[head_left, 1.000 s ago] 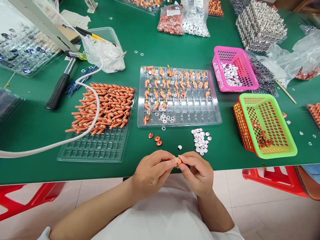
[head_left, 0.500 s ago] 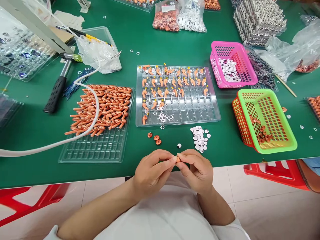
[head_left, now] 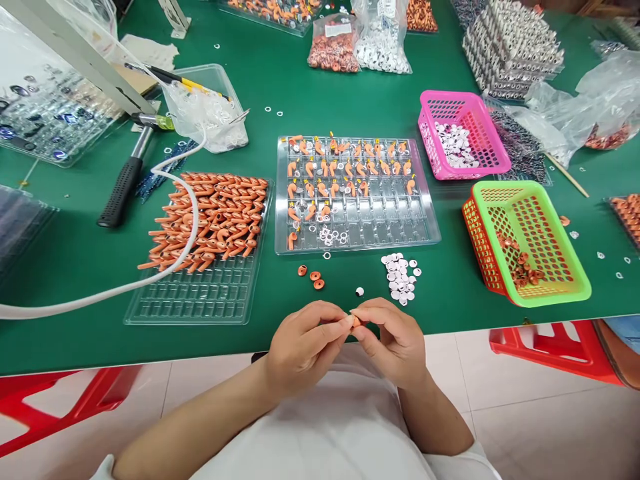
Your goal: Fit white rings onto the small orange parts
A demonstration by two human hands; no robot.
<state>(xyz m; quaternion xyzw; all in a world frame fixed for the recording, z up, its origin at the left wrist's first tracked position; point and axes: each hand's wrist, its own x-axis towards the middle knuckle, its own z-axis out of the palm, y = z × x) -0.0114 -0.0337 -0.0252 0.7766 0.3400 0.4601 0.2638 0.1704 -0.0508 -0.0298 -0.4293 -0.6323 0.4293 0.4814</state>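
At the table's front edge, my left hand [head_left: 307, 347] and my right hand [head_left: 393, 343] meet fingertip to fingertip, both pinching one small orange part [head_left: 356, 321]. Fingers cover most of it. Just beyond them lie a single white disc [head_left: 359, 292], a pile of white discs [head_left: 399, 277] and a few orange caps [head_left: 315, 276]. Farther off, a clear tray [head_left: 357, 193] holds curved orange pieces and loose white rings. Left of it, another tray [head_left: 193, 293] carries many orange stems [head_left: 215, 220].
A green basket [head_left: 575, 267] and a pink basket [head_left: 465, 170] stand at the right. At the left are a hammer [head_left: 123, 183], a white tube [head_left: 193, 227] across the stem tray, and a bin [head_left: 230, 83]. Bags [head_left: 334, 47] lie at the back.
The view has shifted slightly, so the objects on the table sit a little differently in the picture. Both hands keep their pinch on the orange part.
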